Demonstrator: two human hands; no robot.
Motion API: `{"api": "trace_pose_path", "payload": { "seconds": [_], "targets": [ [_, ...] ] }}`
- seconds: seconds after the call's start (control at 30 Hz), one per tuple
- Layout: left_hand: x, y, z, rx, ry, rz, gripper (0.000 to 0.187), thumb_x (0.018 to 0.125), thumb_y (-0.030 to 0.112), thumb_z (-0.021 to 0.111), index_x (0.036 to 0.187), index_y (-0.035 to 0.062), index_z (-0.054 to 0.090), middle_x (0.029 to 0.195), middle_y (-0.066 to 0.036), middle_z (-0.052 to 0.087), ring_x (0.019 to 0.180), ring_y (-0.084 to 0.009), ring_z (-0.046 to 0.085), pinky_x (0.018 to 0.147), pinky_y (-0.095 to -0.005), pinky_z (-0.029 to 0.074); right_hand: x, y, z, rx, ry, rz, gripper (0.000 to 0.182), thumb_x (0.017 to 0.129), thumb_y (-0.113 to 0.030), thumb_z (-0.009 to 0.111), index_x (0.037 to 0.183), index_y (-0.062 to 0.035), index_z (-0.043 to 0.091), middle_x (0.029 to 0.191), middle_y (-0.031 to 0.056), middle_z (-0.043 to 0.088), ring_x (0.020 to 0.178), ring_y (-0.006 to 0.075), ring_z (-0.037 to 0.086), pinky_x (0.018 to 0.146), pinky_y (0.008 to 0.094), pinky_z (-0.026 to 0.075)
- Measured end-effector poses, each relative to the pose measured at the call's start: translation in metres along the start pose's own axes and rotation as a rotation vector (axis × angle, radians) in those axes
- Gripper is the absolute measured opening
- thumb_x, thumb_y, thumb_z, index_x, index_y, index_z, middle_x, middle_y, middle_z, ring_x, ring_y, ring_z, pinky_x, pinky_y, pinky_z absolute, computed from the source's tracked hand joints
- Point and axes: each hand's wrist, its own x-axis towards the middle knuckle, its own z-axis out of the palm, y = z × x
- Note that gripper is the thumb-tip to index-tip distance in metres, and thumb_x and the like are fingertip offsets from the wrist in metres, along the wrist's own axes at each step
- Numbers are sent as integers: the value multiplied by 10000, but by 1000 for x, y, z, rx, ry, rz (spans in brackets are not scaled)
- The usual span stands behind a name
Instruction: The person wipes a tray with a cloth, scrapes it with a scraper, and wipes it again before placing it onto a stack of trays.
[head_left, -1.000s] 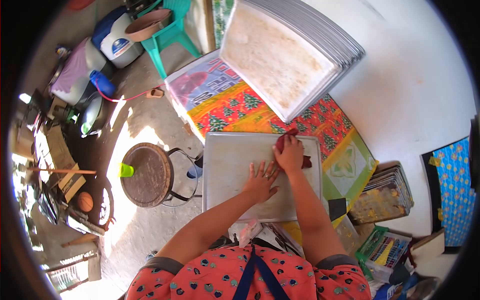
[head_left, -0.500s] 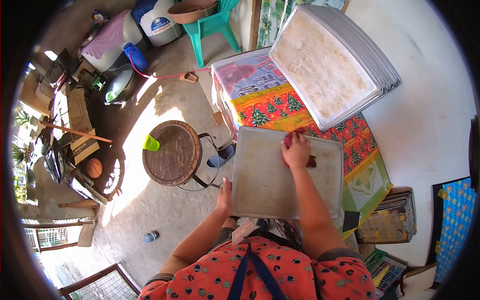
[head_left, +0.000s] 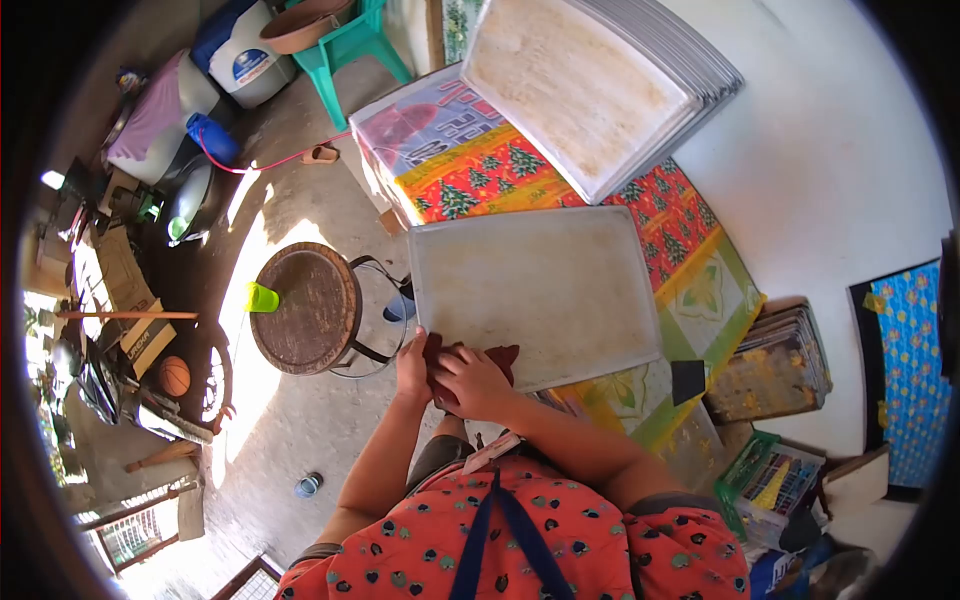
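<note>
Here's the surface point(head_left: 520, 157), the stack of trays point(head_left: 585, 85) standing at its far edge, your loose tray point(head_left: 545, 290) lying along its near edge. And there's the switch: your right hand point(head_left: 468, 380) has come from the tray's far side to its near-left corner, grip bunched on the maroon cloth point(head_left: 503, 361), so the wiping appears to be on the rim now. Your left hand point(head_left: 411, 368) meets it there, clasping or merely bracing, I can't tell.

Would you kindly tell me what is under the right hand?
A dark red cloth is under the right hand, at the near left corner of the tray; the corner itself is covered and cannot be seen.
</note>
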Motion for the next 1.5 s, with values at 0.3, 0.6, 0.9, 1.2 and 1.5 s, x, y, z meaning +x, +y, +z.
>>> {"api": "trace_pose_path", "payload": {
  "seconds": [0.3, 0.6, 0.9, 1.2, 1.5],
  "targets": [
    [-4, 5, 23, 445, 233, 94, 336, 981, 250, 506, 1013, -66, 615, 905, -81, 628, 801, -152, 545, 742, -325, 451, -150, 102, -93, -101, -17, 234, 292, 642, -281, 714, 905, -155, 707, 1038, 24, 617, 995, 284, 539, 880, 393, 457],
    [-3, -4, 13, 565, 265, 244, 312, 977, 224, 508, 857, -47, 608, 666, -23, 530, 628, -112, 425, 580, -316, 383, -173, 94, -204, -762, -489, 848, 251, 800, -278, 607, 921, -84, 710, 1044, 81, 627, 1019, 295, 555, 853, 460, 447],
    [-34, -10, 4, 374, 209, 279, 255, 940, 138, 485, 911, -71, 628, 817, -96, 646, 733, -156, 559, 679, -342, 472, -7, -23, -20, -226, 370, 124, 368, 759, -270, 663, 1117, -191, 635, 1217, 109, 546, 1058, 365, 536, 865, 514, 440],
    [-33, -12, -9, 684, 313, 169, 339, 988, 267, 484, 960, -43, 618, 821, -47, 600, 745, -120, 499, 696, -298, 425, 4, 105, -28, -219, 397, 348, 275, 731, -265, 658, 1004, -243, 684, 1202, 41, 549, 1014, 336, 527, 838, 508, 443],
    [-34, -15, 7, 435, 371, 226, 343, 976, 238, 512, 779, -30, 595, 681, -13, 531, 640, -110, 416, 589, -311, 381, -145, 195, -120, -615, 469, 975, 414, 761, -301, 662, 1167, -226, 642, 1152, 88, 566, 1006, 377, 532, 865, 484, 458]
  ]
}}
